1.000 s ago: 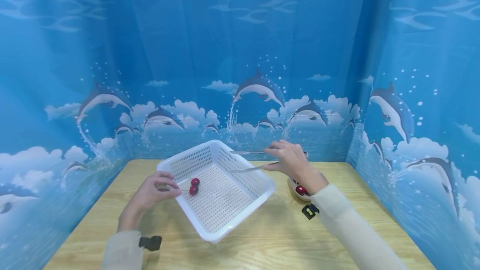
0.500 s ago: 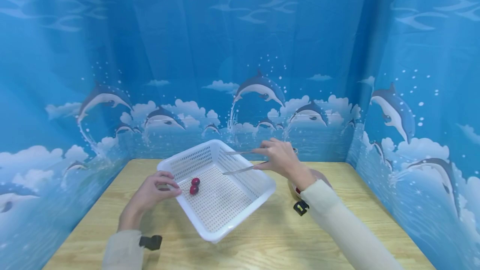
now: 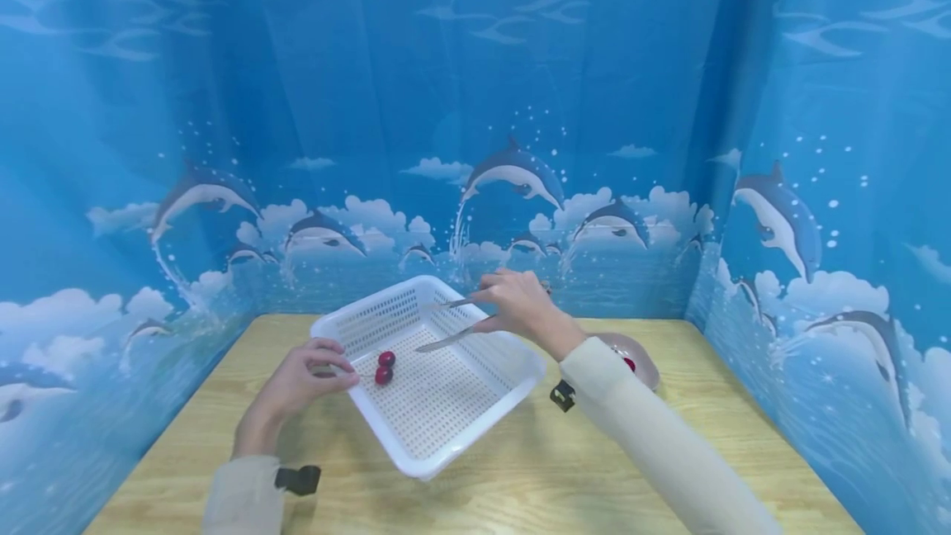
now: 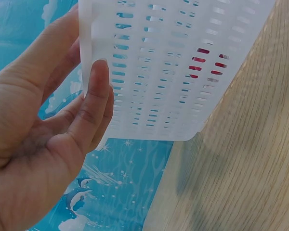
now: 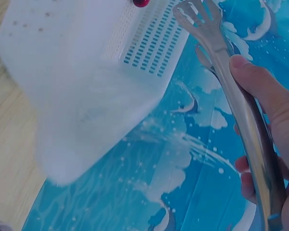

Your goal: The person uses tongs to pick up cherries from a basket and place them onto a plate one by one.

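My left hand (image 3: 300, 382) pinches the near-left rim of a white perforated plastic basket (image 3: 446, 411), thumb on the outside wall in the left wrist view. Two dark red cherries (image 3: 384, 376) lie together on the basket floor near that side. My right hand (image 3: 520, 304) grips metal tongs (image 5: 248, 120), their two arms spread apart. In the head view the tong tips reach over the basket's interior, right of the cherries, with nothing between them. Red shows through the slots of the basket wall (image 4: 154, 72) in the left wrist view.
A small pinkish bowl (image 3: 648, 371) with a cherry (image 3: 629, 364) visible in it stands on the wooden table (image 3: 505, 485) at the right, partly behind the right sleeve. Blue dolphin-print curtains (image 3: 461, 106) enclose the table's back and sides.
My right hand has carried the open tongs leftward, bringing their tips nearer the two cherries. More of the bowl shows behind the right arm. The left hand and basket stay in place.
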`<state>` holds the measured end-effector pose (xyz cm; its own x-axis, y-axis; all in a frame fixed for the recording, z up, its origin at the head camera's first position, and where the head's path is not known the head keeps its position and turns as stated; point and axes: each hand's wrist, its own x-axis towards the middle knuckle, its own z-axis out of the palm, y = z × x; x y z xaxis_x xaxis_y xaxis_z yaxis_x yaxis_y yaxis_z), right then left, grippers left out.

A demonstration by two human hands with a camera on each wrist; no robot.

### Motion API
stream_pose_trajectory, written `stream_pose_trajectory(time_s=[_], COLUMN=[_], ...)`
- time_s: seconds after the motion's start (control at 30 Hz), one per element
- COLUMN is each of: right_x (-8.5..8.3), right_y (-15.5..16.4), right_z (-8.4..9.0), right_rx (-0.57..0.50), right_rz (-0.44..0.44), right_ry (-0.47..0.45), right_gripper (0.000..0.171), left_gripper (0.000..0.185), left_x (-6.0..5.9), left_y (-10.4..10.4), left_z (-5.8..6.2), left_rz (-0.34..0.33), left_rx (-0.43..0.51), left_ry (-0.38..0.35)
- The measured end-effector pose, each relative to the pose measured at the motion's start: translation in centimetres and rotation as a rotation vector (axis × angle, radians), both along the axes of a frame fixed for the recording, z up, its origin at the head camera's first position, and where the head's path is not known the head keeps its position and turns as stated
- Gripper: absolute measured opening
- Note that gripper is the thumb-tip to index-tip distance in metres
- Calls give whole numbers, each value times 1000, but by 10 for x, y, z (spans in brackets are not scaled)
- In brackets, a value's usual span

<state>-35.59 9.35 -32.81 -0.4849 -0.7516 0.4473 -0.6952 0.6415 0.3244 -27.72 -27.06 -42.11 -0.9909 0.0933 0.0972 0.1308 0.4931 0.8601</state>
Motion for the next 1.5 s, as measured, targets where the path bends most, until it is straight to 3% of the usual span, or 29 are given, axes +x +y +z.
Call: stream_pose_trajectory(time_s=[0.37, 1.07, 1.5], right_x=[-5, -16, -12], right_y=[-56, -109, -122], right_z=[-3, -22, -22], right_rx=[181, 308, 378], right_rz=[-55, -18, -79], right_ry=[-148, -91, -133], right_gripper=[44, 36, 29], left_gripper=[28, 28, 29], left_x=[0, 0, 0], left_y=[0, 0, -1], left_z=[0, 1, 0], left_rz=[6, 2, -11], left_rx=[-4, -6, -14], left_ry=[-4, -3, 8])
